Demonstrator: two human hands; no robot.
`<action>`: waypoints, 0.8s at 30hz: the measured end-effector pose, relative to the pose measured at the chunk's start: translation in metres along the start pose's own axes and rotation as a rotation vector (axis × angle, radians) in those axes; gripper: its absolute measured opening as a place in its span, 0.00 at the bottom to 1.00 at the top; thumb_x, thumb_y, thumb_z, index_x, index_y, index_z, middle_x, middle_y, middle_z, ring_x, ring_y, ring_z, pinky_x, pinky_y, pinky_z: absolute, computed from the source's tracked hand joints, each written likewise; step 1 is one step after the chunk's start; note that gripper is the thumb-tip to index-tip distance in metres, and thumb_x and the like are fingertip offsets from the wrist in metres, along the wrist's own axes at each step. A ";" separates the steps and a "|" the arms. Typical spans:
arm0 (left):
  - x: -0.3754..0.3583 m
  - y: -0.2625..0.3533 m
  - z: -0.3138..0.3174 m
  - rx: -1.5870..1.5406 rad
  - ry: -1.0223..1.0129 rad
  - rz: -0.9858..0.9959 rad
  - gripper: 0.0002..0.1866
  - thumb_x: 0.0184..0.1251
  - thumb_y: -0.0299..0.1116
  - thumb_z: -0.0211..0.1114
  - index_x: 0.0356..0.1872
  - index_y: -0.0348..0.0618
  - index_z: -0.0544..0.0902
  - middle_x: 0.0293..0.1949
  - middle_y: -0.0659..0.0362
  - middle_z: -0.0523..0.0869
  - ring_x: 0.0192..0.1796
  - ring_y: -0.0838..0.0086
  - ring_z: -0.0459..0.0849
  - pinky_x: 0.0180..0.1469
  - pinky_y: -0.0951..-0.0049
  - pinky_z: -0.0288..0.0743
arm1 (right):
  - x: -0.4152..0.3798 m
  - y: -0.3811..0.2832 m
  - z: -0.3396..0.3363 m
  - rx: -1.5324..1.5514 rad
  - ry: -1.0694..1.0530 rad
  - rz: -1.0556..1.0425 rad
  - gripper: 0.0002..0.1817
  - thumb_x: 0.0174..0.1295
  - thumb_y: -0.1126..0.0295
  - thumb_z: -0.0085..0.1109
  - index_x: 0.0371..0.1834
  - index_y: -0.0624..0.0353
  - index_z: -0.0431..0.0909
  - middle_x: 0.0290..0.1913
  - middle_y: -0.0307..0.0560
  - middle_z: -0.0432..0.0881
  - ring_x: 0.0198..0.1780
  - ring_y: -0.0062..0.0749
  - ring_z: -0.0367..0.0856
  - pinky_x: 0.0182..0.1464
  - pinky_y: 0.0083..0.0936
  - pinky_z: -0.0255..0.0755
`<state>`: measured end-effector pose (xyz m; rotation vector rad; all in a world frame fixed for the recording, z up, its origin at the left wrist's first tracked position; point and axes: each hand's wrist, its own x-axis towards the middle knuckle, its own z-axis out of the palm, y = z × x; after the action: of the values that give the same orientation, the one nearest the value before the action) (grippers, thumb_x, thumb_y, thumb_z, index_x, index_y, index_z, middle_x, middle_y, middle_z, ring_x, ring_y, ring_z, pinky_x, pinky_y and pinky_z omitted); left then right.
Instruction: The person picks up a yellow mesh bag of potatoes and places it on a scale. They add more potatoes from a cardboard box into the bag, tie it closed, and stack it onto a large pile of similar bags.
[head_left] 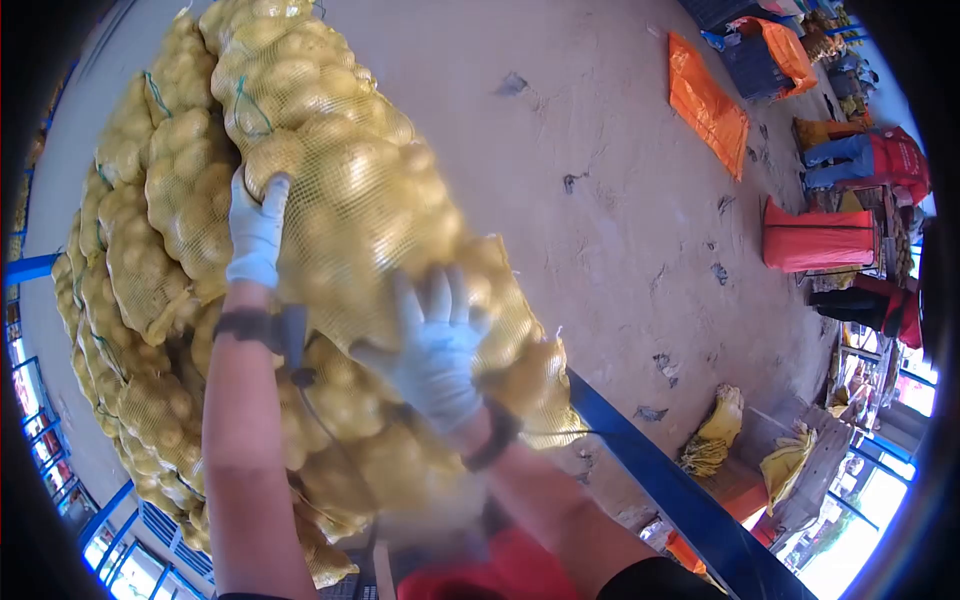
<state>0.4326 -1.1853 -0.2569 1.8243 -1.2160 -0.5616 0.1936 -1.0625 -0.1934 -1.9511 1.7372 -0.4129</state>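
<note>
Yellow mesh sacks packed with what look like potatoes are heaped high in front of me. Across the top lies one long sack (350,180), and my left hand (258,228), in a pale glove, grips its left side, thumb over a bulge and the other fingers partly hidden in the gap beside a neighbouring sack (190,180). Lower down, my right hand (437,350), gloved too, rests palm-down with spread fingers on the same sack's near part, slightly blurred. Green ties (245,105) show on several sacks. Dark bands circle both my wrists.
A blue beam (680,480) runs from the heap toward the lower right. On the concrete floor (600,200) lies an orange sheet (708,105). Far right, people in red (895,165) stand near a red-covered bin (820,238). Yellow sacks (715,430) lie at the lower right.
</note>
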 end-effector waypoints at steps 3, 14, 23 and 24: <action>-0.003 0.019 0.002 -0.020 0.044 -0.009 0.36 0.57 0.47 0.69 0.61 0.35 0.68 0.52 0.45 0.80 0.52 0.59 0.79 0.56 0.66 0.71 | 0.003 0.015 0.004 -0.006 0.038 -0.023 0.54 0.31 0.40 0.74 0.66 0.49 0.63 0.64 0.56 0.62 0.69 0.54 0.56 0.55 0.56 0.58; -0.367 0.124 -0.141 0.187 0.204 -0.082 0.21 0.55 0.33 0.66 0.51 0.38 0.77 0.42 0.46 0.82 0.44 0.50 0.81 0.48 0.60 0.75 | -0.049 0.014 -0.042 -0.144 0.145 -0.417 0.34 0.56 0.60 0.67 0.62 0.67 0.66 0.63 0.65 0.67 0.65 0.58 0.63 0.67 0.47 0.57; -0.909 0.203 -0.287 0.242 0.817 -1.394 0.15 0.61 0.32 0.65 0.48 0.37 0.79 0.38 0.53 0.85 0.39 0.68 0.84 0.45 0.70 0.77 | -0.214 -0.060 0.015 -0.019 -0.360 -0.810 0.25 0.64 0.65 0.58 0.61 0.66 0.67 0.60 0.57 0.73 0.62 0.48 0.70 0.65 0.38 0.62; -0.960 0.209 -0.276 0.216 0.975 -1.454 0.14 0.61 0.32 0.65 0.47 0.37 0.79 0.37 0.54 0.85 0.39 0.70 0.83 0.45 0.72 0.77 | -0.242 -0.079 0.033 -0.021 -0.424 -0.942 0.23 0.63 0.67 0.58 0.59 0.65 0.69 0.58 0.56 0.74 0.61 0.46 0.71 0.64 0.37 0.63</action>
<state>0.1201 -0.2447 -0.0155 2.4557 0.8511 -0.1517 0.2429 -0.8133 -0.1546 -2.5407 0.4945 -0.2451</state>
